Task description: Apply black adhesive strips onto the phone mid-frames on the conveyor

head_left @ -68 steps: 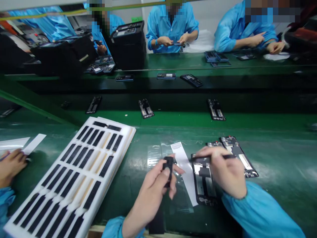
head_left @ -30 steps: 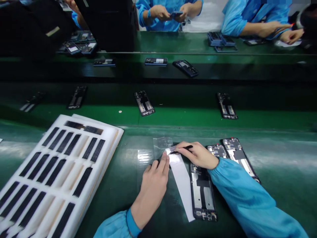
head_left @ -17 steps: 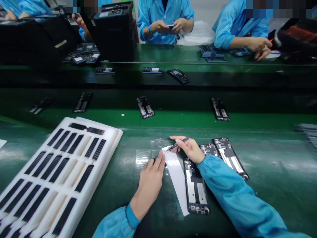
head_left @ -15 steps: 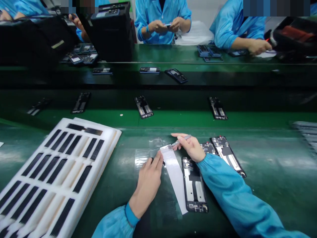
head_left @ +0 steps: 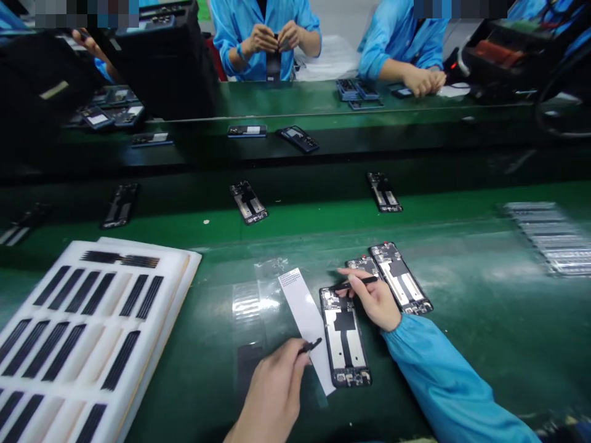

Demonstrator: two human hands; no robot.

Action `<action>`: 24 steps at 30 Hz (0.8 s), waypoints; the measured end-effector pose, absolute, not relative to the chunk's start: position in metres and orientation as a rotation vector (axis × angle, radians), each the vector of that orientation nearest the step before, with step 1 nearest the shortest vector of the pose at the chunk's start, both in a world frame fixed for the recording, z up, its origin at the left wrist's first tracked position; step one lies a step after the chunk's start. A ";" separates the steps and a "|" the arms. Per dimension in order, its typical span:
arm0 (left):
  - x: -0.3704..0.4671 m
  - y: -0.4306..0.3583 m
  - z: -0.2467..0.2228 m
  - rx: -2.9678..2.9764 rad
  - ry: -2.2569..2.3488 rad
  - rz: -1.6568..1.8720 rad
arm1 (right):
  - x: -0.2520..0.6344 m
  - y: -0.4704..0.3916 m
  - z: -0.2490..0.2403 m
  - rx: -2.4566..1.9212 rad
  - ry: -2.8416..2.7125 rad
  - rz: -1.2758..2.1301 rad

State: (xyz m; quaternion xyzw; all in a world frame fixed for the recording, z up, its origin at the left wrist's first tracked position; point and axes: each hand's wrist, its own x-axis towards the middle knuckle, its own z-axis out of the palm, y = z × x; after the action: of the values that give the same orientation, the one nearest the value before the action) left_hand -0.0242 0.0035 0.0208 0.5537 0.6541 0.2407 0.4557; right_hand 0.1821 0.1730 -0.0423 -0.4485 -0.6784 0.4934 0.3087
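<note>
My left hand [head_left: 276, 389] pinches a small black part [head_left: 310, 346] over the lower end of a white label strip [head_left: 302, 314]. In my right hand [head_left: 375, 300] is a dark pen-like tool [head_left: 362, 283], its tip pointing left above the upper end of an opened phone [head_left: 346, 344]. That phone lies right of the strip, with its circuit board and silver inside showing. Two more opened phones lie behind my right hand, one partly hidden by it, the other [head_left: 401, 278] at its right.
White foam trays [head_left: 133, 344] with black strips stand at the left. Opened phones [head_left: 248, 202] lie along the green belt. A clear plastic tray [head_left: 545, 237] is at the right. Across the bench are people in blue [head_left: 268, 37], stacked phones [head_left: 355, 91] and black bins [head_left: 161, 67].
My left hand has moved down off the strip's top and now shows a black part. My right hand has shifted from the strip to over the phone. The view has turned right.
</note>
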 end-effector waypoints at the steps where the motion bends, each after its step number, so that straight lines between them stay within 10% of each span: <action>1: -0.022 0.003 0.020 1.390 1.604 0.625 | 0.182 0.173 -0.043 -1.182 -1.796 1.298; 16: 0.006 -0.011 -0.011 2.200 1.571 0.613 | 0.194 0.160 -0.016 -0.718 -2.135 0.742; 24: 0.037 -0.005 -0.021 2.439 1.386 0.485 | 0.271 0.082 0.033 -1.297 -1.925 0.844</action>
State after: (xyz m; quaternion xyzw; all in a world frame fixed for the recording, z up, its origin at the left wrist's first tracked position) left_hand 0.0365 -0.0054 -0.0211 0.8474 0.4815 0.1686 0.1468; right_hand 0.2711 0.0816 0.0328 -0.4958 -0.7359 0.3226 0.3296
